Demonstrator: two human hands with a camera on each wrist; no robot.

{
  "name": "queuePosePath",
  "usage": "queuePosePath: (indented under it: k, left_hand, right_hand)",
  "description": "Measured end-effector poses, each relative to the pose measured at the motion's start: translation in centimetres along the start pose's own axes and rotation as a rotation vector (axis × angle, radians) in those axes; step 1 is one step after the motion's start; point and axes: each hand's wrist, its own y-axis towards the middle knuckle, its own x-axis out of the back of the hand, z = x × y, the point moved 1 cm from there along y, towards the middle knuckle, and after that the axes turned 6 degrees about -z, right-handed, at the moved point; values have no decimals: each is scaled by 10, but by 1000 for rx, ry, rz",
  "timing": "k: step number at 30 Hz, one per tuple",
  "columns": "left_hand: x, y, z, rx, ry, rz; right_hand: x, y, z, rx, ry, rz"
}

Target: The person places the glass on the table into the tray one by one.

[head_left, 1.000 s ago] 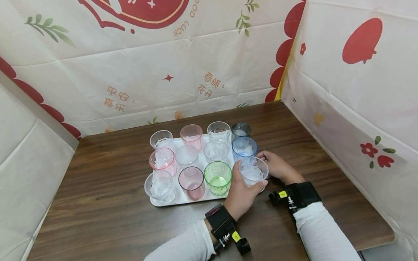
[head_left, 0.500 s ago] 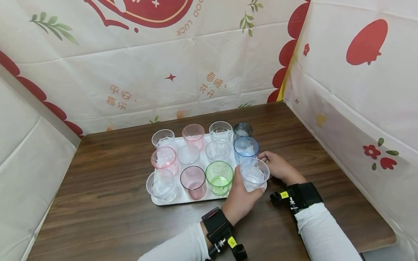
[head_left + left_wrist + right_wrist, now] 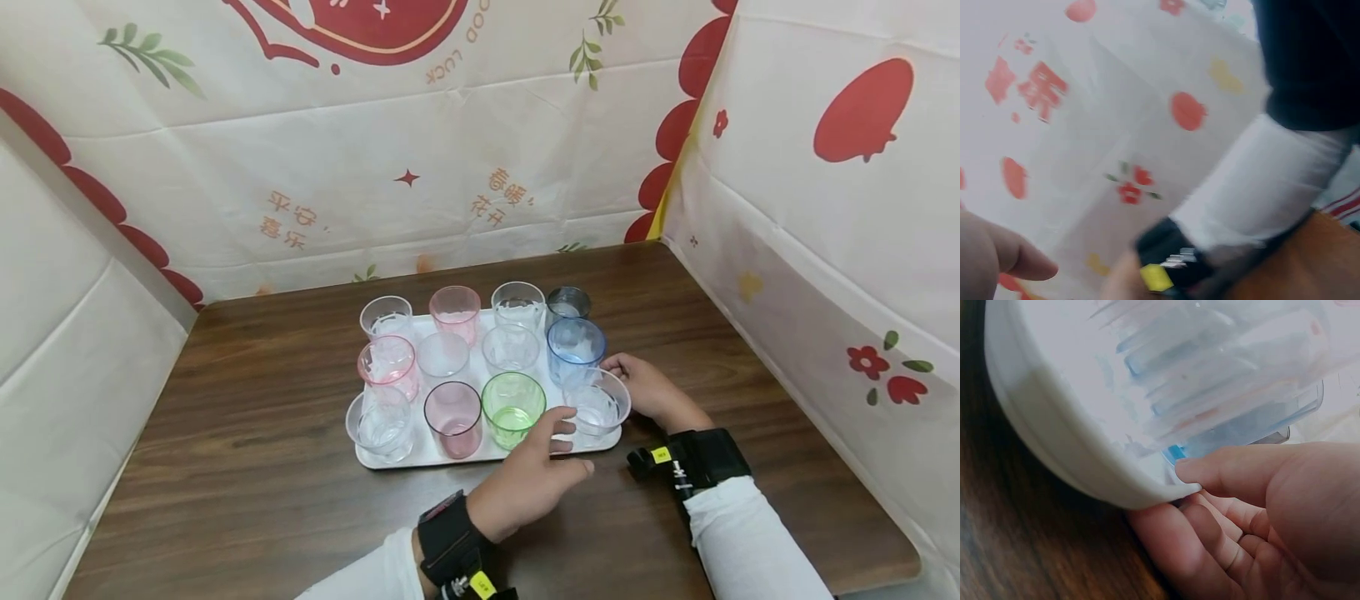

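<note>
A white tray [image 3: 422,457] carries rows of tumblers. In the right wrist view my right hand [image 3: 1241,512] pinches the tray's edge, thumb over the rim and fingers curled beneath. In the head view that right hand [image 3: 651,390] is at the tray's right end, beside a clear cup [image 3: 597,414] and a blue cup [image 3: 576,354]. My left hand [image 3: 525,482] holds nothing; its fingers are spread in front of the tray, near the green cup [image 3: 513,421] and apart from the clear cup. The left wrist view shows part of the left hand [image 3: 1000,256].
A purple cup [image 3: 453,425], a pink cup [image 3: 388,367], a dark grey cup [image 3: 567,304] and several clear ones stand close together on the tray. The brown wooden table [image 3: 247,433] is bounded by printed cloth [image 3: 360,158] at the back and sides.
My left hand has let go of the clear cup at the tray's front right corner and drawn back toward the lower left. The right hand has stayed at the tray's right edge.
</note>
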Motion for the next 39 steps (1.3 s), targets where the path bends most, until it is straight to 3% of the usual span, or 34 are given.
queuePosePath:
  k: [6,8,11,15,18,21,25,29,32,35,39]
  left_hand:
    - [50,-7,-30,-106,-15,27]
    - [72,-9,-41,-147,-16,-6]
    - [108,-12,-55,-235,1,-126]
    - [160,-16,-64,-312,46,-370]
    - [200,-17,-60,-301,47,-515]
    - [238,-18,-43,-252,53,-609]
    - [275,-18,-7,-96,60,-638]
    - [292,-17,34,104,24,-563]
    - [293,-15,59,194,-12,-506]
    - [285,-13,74,222,-36,-440]
    - [274,-9,84,216,-9,-348]
  right_hand:
    - [-2,-1,2,-55,7,26]
    - [-2,-1,3,-56,-6,30]
    - [-1,-2,3,-42,-35,24]
    - [-1,-3,7,-25,-49,15]
    - [0,-4,8,-25,-49,13]
    - [0,-5,8,-28,-45,14]
    - [-1,-4,9,-27,-38,11]
    - [-2,-3,11,-18,-4,15]
    - [-3,-3,11,-16,25,29]
    - [-3,-6,11,-20,-8,34]
    - [-1,-10,11,8,-76,32]
